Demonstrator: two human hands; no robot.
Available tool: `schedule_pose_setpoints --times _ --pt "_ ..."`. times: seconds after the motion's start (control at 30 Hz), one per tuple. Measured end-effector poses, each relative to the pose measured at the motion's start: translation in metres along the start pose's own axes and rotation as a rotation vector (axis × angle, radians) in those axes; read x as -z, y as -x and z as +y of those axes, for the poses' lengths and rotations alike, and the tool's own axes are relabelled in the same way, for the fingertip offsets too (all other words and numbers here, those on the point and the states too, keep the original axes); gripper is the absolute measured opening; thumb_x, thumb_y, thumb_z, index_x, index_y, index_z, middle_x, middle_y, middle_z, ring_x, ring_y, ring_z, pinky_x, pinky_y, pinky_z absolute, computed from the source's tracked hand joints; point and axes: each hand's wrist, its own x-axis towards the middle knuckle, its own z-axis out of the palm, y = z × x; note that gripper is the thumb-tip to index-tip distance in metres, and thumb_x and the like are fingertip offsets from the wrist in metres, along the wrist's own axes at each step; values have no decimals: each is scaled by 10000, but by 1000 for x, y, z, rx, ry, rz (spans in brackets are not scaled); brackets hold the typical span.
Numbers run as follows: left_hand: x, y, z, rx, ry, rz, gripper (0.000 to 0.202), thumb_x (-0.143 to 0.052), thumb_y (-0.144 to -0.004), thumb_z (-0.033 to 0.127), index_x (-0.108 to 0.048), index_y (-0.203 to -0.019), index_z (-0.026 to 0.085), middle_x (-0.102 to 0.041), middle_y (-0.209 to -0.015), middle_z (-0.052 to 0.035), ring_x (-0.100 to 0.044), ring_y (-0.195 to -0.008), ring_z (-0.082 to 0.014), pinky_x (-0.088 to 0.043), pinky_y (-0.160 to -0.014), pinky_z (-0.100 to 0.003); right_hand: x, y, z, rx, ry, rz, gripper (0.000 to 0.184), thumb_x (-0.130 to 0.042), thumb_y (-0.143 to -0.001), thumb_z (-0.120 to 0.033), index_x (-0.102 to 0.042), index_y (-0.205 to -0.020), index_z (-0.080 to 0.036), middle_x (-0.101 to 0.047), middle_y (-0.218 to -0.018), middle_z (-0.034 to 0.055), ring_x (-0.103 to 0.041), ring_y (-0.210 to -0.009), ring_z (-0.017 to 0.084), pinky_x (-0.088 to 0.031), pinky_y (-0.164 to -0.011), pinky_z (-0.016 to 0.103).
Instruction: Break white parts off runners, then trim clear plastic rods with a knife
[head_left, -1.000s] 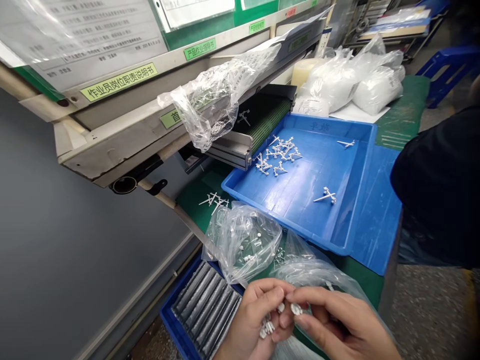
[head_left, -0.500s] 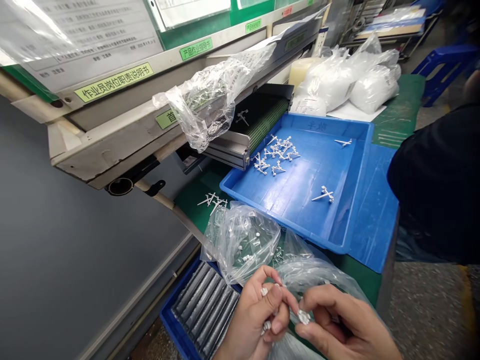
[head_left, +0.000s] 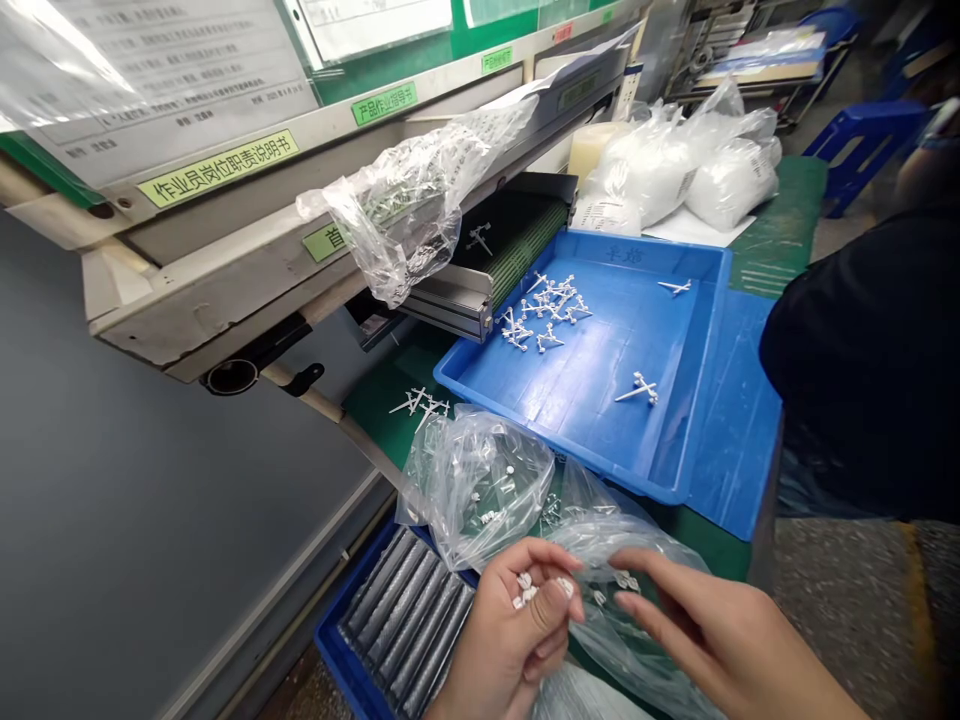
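My left hand (head_left: 521, 630) is curled around several small white plastic parts (head_left: 527, 590). One of them sits between its thumb and index finger. My right hand (head_left: 724, 625) hovers over a clear plastic bag (head_left: 637, 535), thumb and index finger apart and nothing held between them. Just beyond its fingertips, a few small white pieces (head_left: 598, 598) show in the bag. To the left of that bag, a second clear bag (head_left: 476, 480) lies open with several white pieces inside.
A blue tray (head_left: 600, 420) holds branched white plastic pieces (head_left: 551, 300) below a green conveyor (head_left: 525, 250). More branched pieces (head_left: 420, 402) lie on the green table. A blue crate (head_left: 334, 640) of grey rolls stands lower left. A dark-clothed person (head_left: 862, 350) is at the right.
My right hand has drawn away to the right from the left and its pinch on a white part has opened. The left hand's index finger has curled inward, and its white parts now show more.
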Motion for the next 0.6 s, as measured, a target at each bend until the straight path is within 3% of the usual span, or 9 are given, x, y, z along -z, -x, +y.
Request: schedule_pose_setpoints --times 0.1,0.23,0.47,0.6 --pt "-2 1 0 -35 -79 -5 314 -757 -640 340 -542 -762 146 -552 -575 39 -239 -333 30 -125 -293 -110 8 -4 -18 52 -202 -17 178 -424 -895 -289 -582 -948 -227 -577 -515 -53 -555 -402 101 -432 -401 171" --pt "-1 0 -3 10 -67 -32 372 -788 -584 359 -526 -730 139 -517 -524 54 -224 -320 30 -120 -279 -111 10 -11 -36 171 -267 43 150 -458 -886 -277 -591 -897 -208 -529 -484 -57 -525 -379 97 -410 -386 174" --pt "2 -3 -11 100 91 -131 416 -828 -509 349 -527 -705 138 -520 -506 54 -241 -307 31 -119 -259 -100 4 -10 -39 215 -271 35 123 -499 -869 -264 -606 -852 -206 -494 -457 -63 -488 -361 96 -393 -377 177" --pt "2 -3 -12 96 121 -145 393 -821 -522 351 -535 -678 131 -526 -530 47 -254 -306 38 -124 -264 -96 4 -9 -39 221 -304 33 108 -519 -860 -251 -613 -891 -208 -552 -493 -57 -521 -391 93 -414 -409 174"
